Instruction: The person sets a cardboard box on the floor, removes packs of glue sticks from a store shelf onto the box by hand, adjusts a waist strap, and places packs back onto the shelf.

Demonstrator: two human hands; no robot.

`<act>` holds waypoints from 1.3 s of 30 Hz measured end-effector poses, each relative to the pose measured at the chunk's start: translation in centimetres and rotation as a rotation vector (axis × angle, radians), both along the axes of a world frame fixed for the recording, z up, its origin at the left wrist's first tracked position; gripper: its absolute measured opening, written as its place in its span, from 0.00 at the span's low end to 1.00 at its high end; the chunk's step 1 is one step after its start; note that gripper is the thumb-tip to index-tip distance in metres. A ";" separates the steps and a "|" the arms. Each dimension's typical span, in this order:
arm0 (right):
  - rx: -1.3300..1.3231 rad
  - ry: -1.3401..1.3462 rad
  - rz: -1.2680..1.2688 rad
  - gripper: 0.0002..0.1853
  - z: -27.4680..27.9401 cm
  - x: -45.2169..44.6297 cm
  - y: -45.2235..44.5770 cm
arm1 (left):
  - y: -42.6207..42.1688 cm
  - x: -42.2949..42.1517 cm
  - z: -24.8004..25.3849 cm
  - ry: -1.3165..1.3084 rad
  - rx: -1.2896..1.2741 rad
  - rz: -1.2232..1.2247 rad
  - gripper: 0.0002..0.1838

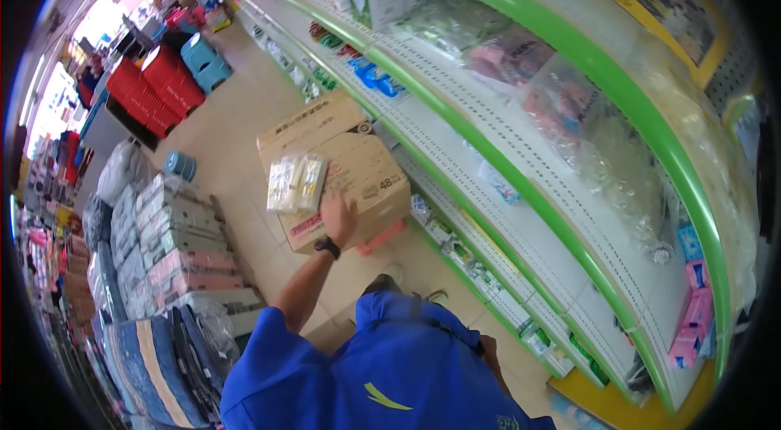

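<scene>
My left hand (pixel 339 217) lies on top of a brown cardboard box (pixel 370 174) with its fingers spread, and a dark watch is on that wrist. Just beyond the fingers, clear plastic packs (pixel 296 183) with white and yellowish contents rest on the box. The box has printed lettering, and a further cardboard box (pixel 316 122) or flap shows at its far side. A small part of a hand or forearm shows at the right side of my blue shirt, low in the view; my right hand's fingers are hidden there.
Green-edged shelves (pixel 521 178) run along the right, holding bagged goods and small packs. Wrapped stacks (pixel 183 227) stand at the left. Further off are red baskets (pixel 172 80), blue baskets (pixel 205 62) and a blue bucket (pixel 180 165). Something pinkish-red (pixel 381 238) shows under the box.
</scene>
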State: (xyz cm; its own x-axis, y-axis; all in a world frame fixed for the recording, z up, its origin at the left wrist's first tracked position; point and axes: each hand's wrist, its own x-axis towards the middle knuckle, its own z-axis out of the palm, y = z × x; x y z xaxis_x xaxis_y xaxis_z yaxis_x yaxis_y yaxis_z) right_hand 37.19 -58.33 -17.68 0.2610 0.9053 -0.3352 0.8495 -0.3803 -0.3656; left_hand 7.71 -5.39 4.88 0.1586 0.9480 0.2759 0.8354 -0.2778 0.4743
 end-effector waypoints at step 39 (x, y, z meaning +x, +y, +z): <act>0.118 0.943 -0.757 0.15 12.8 -0.2 19.2 | 7.2 -10.0 1.1 -0.400 -0.015 0.249 0.08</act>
State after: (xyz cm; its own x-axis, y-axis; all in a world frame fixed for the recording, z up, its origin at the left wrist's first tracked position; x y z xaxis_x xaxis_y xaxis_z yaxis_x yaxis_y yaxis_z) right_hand 37.03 -39.10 -4.83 0.4351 0.6674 -0.6044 -0.1911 -0.5875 -0.7863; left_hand -2.25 1.85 5.95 -0.1897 0.9482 0.2548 0.6268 -0.0828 0.7747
